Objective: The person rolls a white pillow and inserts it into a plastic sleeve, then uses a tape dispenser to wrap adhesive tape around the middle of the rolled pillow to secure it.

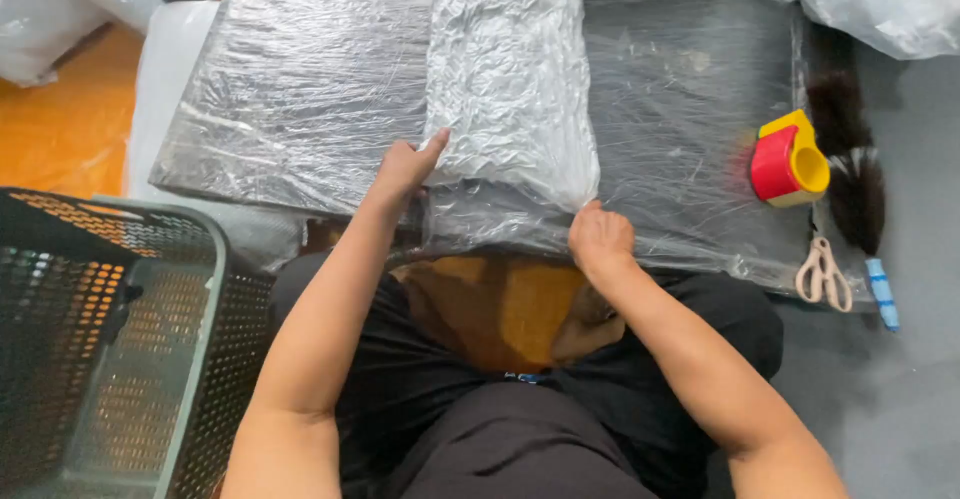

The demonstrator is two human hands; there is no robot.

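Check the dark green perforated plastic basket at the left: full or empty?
Empty as far as visible: the dark green perforated plastic basket shows only its bare mesh floor and walls; its lower-left part runs out of frame.
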